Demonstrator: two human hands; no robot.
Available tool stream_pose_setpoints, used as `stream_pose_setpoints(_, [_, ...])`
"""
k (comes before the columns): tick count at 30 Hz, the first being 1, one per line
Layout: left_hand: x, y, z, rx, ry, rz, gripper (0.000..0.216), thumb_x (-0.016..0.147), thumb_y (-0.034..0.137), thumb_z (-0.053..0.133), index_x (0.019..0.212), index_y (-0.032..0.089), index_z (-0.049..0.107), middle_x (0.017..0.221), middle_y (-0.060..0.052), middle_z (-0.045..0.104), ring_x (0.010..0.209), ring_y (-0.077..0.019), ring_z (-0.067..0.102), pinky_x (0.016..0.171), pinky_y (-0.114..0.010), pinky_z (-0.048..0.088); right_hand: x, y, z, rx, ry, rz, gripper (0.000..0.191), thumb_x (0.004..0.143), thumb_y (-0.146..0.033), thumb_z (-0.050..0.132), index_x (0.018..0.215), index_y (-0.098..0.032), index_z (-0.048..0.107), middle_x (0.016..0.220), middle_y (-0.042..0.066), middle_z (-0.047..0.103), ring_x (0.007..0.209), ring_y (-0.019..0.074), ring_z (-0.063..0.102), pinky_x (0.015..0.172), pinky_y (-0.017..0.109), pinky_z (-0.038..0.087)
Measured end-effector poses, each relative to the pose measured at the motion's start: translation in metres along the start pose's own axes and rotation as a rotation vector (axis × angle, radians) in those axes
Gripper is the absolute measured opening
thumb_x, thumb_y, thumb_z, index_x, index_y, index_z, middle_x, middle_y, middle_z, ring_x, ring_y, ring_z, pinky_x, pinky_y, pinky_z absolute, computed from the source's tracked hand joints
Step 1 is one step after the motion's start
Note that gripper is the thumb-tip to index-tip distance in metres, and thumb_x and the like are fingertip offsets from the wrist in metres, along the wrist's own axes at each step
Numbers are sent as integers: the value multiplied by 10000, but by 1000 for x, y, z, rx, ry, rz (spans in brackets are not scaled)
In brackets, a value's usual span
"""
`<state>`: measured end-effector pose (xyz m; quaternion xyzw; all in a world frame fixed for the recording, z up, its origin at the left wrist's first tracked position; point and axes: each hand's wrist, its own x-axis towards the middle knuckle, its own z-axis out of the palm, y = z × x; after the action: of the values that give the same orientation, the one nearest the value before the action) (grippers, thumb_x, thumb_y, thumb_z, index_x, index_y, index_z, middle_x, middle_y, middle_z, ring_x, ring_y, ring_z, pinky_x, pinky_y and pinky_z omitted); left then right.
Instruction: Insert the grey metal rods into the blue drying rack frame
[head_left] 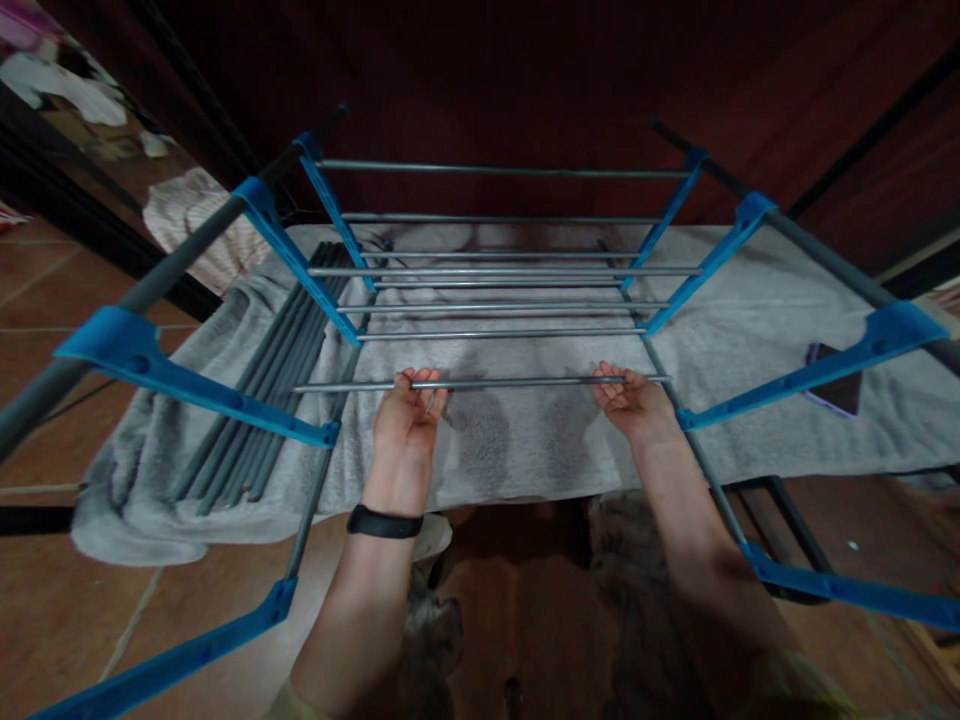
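Note:
A thin grey metal rod (510, 382) lies level across the middle of the view, and both my hands hold it palm up. My left hand (409, 412), with a black band on its wrist, has its fingers curled round the rod left of centre. My right hand (630, 398) grips the same rod near its right end. The rod sits between the blue plastic side brackets (307, 265) of a shelf rack frame (720, 245), just in front of several grey rods fixed across it (495, 272).
A grey towel (750, 330) covers the surface under the rack. A bundle of several loose grey rods (262, 400) lies on it at the left. A dark phone (832, 385) rests on the towel at the right. Clothes (195, 215) lie on the tiled floor at upper left.

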<state>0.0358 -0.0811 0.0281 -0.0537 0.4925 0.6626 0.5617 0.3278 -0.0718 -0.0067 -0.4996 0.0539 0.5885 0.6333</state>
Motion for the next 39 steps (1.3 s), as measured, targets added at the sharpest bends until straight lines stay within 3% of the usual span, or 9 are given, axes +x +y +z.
stream_pose_setpoints(5, [6, 1, 1, -38, 26, 39, 263, 1022, 221, 448, 790, 179, 565, 678, 24, 621, 699, -99, 677, 827, -273, 549, 11, -13, -3, 43, 51, -65, 270, 976, -67, 358, 838, -180, 561, 798, 6, 693, 700, 100, 701, 670, 246, 640])
stream_pose_setpoints(17, [-5, -32, 9, 66, -186, -122, 217, 958, 91, 502, 776, 158, 601, 762, -26, 683, 794, -136, 707, 832, -290, 541, 11, -2, 2, 40, 31, -65, 228, 973, -72, 430, 824, -184, 562, 805, -19, 690, 698, 83, 686, 673, 225, 635])
stream_pose_setpoints(25, [-4, -25, 8, 28, -90, -78, 237, 971, 117, 501, 761, 165, 598, 708, 5, 653, 720, -100, 684, 739, -232, 527, 15, -18, -6, 56, 120, -57, 285, 957, -38, 343, 870, -177, 577, 827, 12, 684, 694, 99, 688, 624, 229, 627])
stream_pose_setpoints(30, [-5, -20, 8, 11, -84, -58, 235, 972, 145, 503, 758, 168, 597, 724, -5, 655, 740, -114, 689, 766, -249, 527, 20, -19, -7, 92, 77, -89, 253, 975, -41, 386, 906, -183, 585, 827, -8, 687, 679, 88, 687, 634, 227, 632])
stream_pose_setpoints(35, [-5, -14, 11, -8, -4, 26, 327, 1038, 301, 365, 803, 188, 563, 808, -42, 691, 805, -157, 716, 836, -306, 533, 20, -17, -6, 85, 75, -62, 212, 983, -70, 405, 934, -182, 578, 828, -2, 680, 683, 103, 695, 607, 231, 631])
stream_pose_setpoints(39, [-3, -13, 11, -3, -16, 144, 261, 1034, 257, 360, 884, 191, 563, 811, -51, 707, 818, -173, 730, 868, -333, 538, 18, -20, -7, 104, 145, -98, 271, 973, -43, 320, 976, -223, 523, 884, 3, 678, 677, 108, 699, 587, 258, 632])
